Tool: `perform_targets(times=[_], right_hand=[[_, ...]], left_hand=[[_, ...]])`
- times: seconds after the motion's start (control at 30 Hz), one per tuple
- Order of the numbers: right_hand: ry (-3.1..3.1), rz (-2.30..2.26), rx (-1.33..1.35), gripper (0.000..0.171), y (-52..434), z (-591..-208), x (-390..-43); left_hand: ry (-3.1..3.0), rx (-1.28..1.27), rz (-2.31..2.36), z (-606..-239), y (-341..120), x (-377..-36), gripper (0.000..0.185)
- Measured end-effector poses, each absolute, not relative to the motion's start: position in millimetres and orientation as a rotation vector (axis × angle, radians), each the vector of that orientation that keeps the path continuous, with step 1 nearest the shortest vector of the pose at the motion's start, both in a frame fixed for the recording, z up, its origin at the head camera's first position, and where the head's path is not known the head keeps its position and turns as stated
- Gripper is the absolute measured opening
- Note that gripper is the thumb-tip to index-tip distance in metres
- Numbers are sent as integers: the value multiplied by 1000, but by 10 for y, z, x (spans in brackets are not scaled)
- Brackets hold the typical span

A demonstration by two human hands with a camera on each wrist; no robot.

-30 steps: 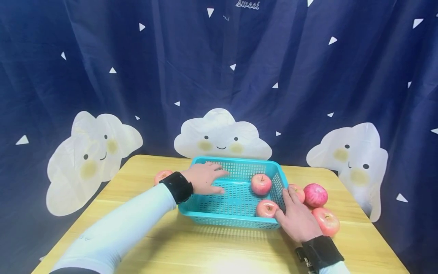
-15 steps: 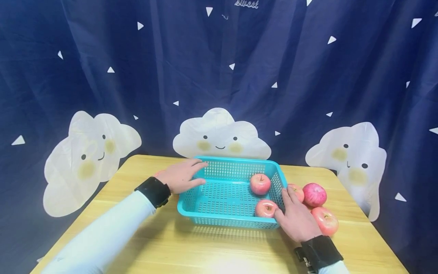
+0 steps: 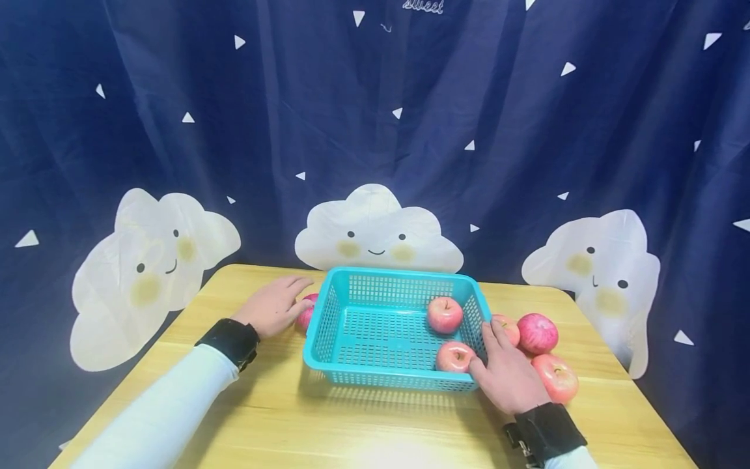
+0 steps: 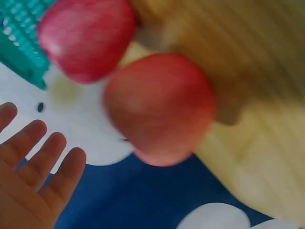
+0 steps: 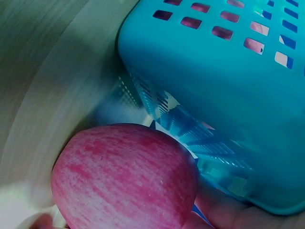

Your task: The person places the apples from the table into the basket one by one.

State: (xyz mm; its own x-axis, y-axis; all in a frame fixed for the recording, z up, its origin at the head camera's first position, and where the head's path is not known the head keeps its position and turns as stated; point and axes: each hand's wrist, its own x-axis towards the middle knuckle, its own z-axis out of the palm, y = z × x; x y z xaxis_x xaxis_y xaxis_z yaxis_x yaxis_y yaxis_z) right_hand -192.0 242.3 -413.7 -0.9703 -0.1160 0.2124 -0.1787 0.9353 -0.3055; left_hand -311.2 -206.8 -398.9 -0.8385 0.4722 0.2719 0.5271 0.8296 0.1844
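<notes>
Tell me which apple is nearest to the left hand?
The apple left of the basket, by the left hand. The other apples in the head view lie inside or right.

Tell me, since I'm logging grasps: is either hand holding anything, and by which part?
Nothing is gripped. The right hand rests against the basket at its right wall; the left hand hovers open over an apple.

A light wooden worktop [image 3: 363,423] with rounded corners carries everything. A turquoise slotted basket [image 3: 375,378] sits near its middle. Just left of the basket a red apple [image 3: 306,312] lies on the wood. To the basket's right three more apples cluster: one against the basket wall [image 3: 511,329], one behind it [image 3: 538,333], one nearer the front edge [image 3: 556,376].
</notes>
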Motion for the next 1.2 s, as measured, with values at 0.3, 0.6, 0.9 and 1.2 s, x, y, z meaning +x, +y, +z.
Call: perform_targets(times=[0.3, 0.6, 0.9, 1.2], right_hand=[[-2891, 488, 225, 71, 2415, -4162, -1907], [-2867, 473, 232, 70, 2426, -4160, -1907], [-2880, 472, 220, 71, 2433, -4167, -1922], [-2893, 475, 216, 71, 2428, -4146, -1918]], left_hand=[[-2776, -705, -319, -4227, -2317, -3172, 54], [-2860, -626, -352, -4230, -2352, -3173, 53], [-2880, -634, -329, -4386, -2393, -3255, 58], [-2903, -572, -331, -4524, -2411, -3281, 61]])
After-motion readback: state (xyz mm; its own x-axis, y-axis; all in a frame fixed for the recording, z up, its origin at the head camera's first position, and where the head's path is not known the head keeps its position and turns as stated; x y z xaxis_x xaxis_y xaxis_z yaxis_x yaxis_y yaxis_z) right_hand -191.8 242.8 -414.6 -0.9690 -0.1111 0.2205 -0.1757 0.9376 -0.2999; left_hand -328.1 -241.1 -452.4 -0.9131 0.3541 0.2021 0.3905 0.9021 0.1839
